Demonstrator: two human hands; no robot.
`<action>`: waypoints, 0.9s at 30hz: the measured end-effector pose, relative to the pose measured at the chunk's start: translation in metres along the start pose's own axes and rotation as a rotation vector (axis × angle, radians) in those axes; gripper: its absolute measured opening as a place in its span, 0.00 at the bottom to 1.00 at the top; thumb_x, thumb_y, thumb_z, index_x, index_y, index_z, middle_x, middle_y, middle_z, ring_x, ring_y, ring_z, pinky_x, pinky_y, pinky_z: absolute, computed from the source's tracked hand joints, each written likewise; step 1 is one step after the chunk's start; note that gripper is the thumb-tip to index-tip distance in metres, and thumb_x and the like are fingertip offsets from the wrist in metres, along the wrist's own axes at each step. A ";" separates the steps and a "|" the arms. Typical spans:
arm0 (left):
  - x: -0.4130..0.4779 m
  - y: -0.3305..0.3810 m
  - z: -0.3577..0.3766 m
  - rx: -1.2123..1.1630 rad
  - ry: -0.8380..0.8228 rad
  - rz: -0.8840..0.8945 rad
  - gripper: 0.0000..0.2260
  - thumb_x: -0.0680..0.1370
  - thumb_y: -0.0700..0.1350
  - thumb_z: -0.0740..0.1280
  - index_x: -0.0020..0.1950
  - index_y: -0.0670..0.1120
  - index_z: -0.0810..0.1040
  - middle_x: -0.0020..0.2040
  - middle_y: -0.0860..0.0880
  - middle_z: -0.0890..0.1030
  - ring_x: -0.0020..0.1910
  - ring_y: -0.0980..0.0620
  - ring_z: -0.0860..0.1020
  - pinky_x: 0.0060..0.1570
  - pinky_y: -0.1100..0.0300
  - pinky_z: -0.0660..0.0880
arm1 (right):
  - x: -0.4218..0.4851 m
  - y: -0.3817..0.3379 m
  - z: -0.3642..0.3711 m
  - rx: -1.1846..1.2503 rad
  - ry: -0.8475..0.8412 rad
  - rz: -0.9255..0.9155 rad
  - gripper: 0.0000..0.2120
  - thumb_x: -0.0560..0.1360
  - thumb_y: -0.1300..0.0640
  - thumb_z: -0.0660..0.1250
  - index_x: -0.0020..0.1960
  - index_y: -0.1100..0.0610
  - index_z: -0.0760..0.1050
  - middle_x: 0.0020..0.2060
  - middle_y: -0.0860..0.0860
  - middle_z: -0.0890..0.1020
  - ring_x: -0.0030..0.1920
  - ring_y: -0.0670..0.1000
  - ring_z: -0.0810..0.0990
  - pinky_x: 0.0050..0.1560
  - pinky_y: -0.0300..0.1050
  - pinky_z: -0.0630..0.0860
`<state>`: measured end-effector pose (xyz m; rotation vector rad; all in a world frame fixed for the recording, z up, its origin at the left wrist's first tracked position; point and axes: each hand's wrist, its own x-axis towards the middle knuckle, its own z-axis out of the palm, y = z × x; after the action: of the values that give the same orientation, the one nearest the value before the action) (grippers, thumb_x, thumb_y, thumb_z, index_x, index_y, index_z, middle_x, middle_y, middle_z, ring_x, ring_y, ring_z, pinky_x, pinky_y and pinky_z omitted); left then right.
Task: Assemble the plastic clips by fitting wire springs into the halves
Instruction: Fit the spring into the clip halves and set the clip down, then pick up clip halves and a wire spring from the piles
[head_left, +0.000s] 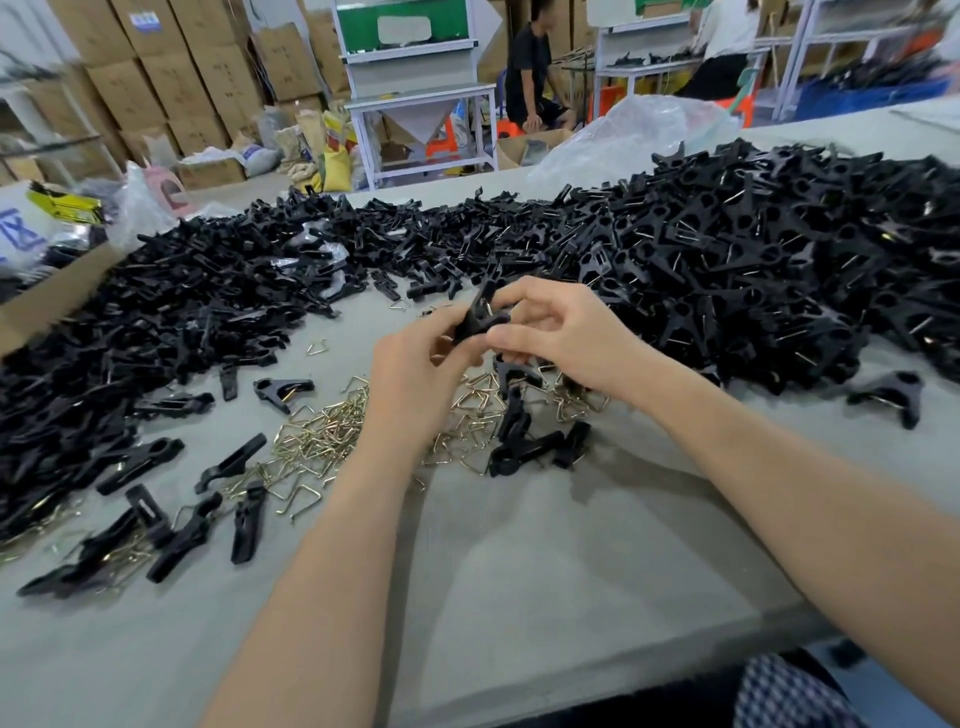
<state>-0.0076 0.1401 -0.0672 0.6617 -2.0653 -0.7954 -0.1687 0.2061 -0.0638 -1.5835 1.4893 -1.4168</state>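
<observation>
Cardboard boxes (171, 78) line the far wall behind a grey table (519, 571). Above its middle, both hands hold one black clip (480, 317). The left hand (410, 379) curls its fingers round the clip's lower end, and the right hand (566, 338) pinches its upper part between thumb and forefinger. The clip's long axis tilts steeply, its top pointing up and away from the person. A glint on it may be a spring, though blur hides it. Loose wire springs (322, 431) lie beneath the hands, between the clip halves (156, 322) on the left and the heap of finished clips (727, 270) on the right.
</observation>
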 end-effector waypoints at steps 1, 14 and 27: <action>0.001 -0.001 -0.001 0.001 -0.022 -0.015 0.08 0.76 0.44 0.70 0.51 0.57 0.80 0.42 0.52 0.84 0.39 0.54 0.82 0.46 0.52 0.79 | 0.001 -0.001 -0.001 -0.018 0.011 -0.006 0.14 0.67 0.47 0.74 0.52 0.44 0.78 0.40 0.48 0.85 0.39 0.47 0.84 0.45 0.41 0.78; 0.008 -0.029 -0.019 0.601 0.122 -0.243 0.18 0.79 0.56 0.62 0.67 0.53 0.75 0.68 0.49 0.74 0.72 0.47 0.63 0.72 0.40 0.53 | 0.001 -0.011 -0.020 -0.129 0.197 -0.109 0.17 0.68 0.50 0.75 0.44 0.62 0.75 0.40 0.57 0.83 0.40 0.55 0.81 0.45 0.46 0.78; 0.000 -0.065 -0.062 0.621 0.269 -0.649 0.13 0.76 0.39 0.66 0.59 0.47 0.81 0.58 0.40 0.81 0.55 0.39 0.78 0.56 0.51 0.74 | 0.007 0.002 -0.051 -0.363 0.682 -0.172 0.17 0.69 0.47 0.75 0.51 0.54 0.75 0.42 0.50 0.79 0.44 0.49 0.76 0.46 0.40 0.74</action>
<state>0.0547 0.0786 -0.0849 1.7378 -1.8397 -0.3434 -0.2169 0.2127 -0.0484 -1.5317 2.1346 -2.0072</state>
